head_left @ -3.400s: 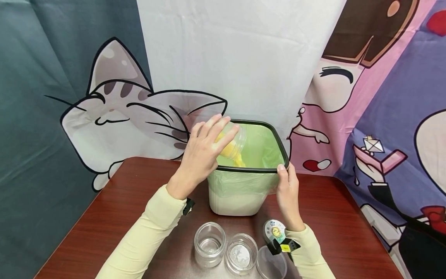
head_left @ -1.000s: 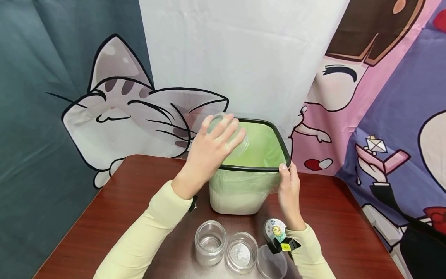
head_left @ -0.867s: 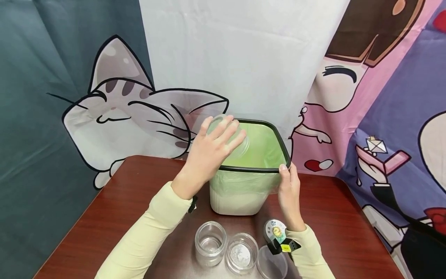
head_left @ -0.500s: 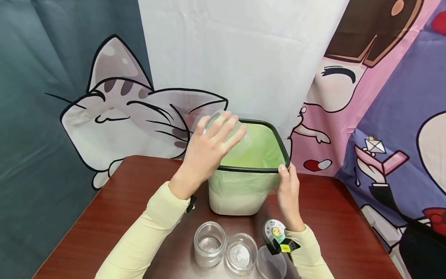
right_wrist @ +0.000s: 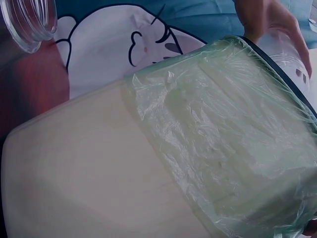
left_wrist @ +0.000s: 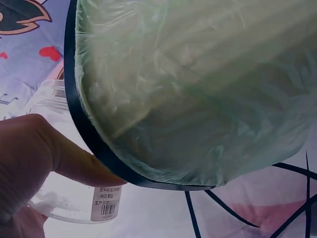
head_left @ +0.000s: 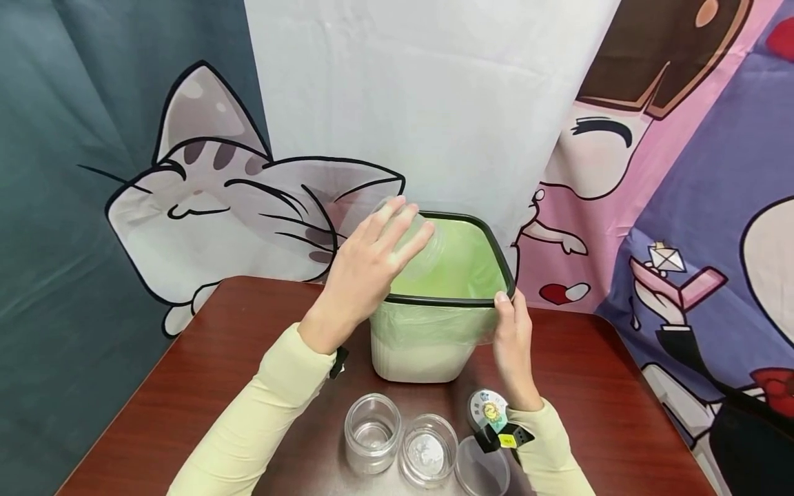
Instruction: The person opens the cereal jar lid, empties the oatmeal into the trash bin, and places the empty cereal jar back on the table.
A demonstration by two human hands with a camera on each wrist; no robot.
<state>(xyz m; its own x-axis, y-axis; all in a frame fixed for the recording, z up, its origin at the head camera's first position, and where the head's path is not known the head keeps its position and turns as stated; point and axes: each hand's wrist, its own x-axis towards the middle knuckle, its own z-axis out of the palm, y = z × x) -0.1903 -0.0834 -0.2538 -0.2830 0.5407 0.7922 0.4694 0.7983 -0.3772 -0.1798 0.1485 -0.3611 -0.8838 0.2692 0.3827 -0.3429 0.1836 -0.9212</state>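
My left hand (head_left: 360,269) grips a clear plastic jar (left_wrist: 69,198) with a small printed label, tilted mouth-down over the bin. The jar looks clear, without visible contents; the fingers cover part of it in the head view. Below is a pale trash bin (head_left: 422,362) with a black rim and a green plastic liner (head_left: 428,324) folded over its outside. At the bin's near right corner, my right hand (head_left: 513,337) holds the rim, thumb on top. The bottom inside the bin is hidden in the head view.
Two clear open jars (head_left: 372,437) stand on the brown table (head_left: 198,372) in front of the bin. Beside the right wrist lie a lid with a printed sticker (head_left: 489,409) and a translucent lid (head_left: 482,470). A cartoon-printed cloth (head_left: 397,83) hangs behind.
Yellow contents were spilling from the jar in the earliest frame; now it looks clear. The left hand has tipped the jar steeper and shifted slightly. The right hand keeps its hold.
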